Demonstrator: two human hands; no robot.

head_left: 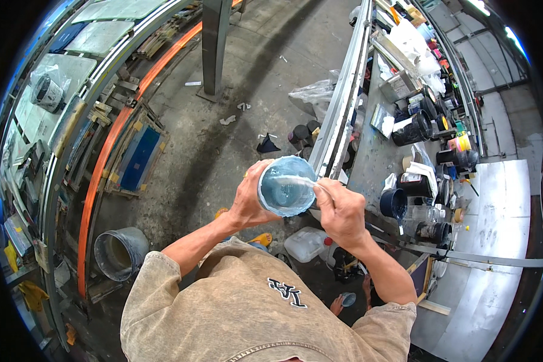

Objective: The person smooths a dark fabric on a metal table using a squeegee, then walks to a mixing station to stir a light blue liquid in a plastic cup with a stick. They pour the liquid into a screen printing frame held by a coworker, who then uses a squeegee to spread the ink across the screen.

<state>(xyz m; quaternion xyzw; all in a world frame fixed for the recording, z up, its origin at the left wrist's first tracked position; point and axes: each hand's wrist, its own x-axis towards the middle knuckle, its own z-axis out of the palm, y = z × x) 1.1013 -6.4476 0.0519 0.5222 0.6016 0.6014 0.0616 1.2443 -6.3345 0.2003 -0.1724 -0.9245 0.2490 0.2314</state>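
In front of my chest is a round tub (268, 202) coated in pale blue, with its mouth facing up. My left hand (249, 196) is wrapped round its left side. A pale, coated stirring stick (291, 179) slants into the tub from the right rim. My right hand (342, 208) pinches its outer end just over that rim. Pale blue, wet-looking material lies on the tub's inner wall and bottom; how deep it is, I cannot tell.
Right: a workbench (368, 130) crowded with dark pots (411, 128), and a metal rail (344, 90). Left: an orange rail (111, 136), racks and a grey bucket (120, 253). A steel post (214, 48) stands ahead. Below: a white jug (308, 244) and another hand (336, 306) by a small cup (348, 299).
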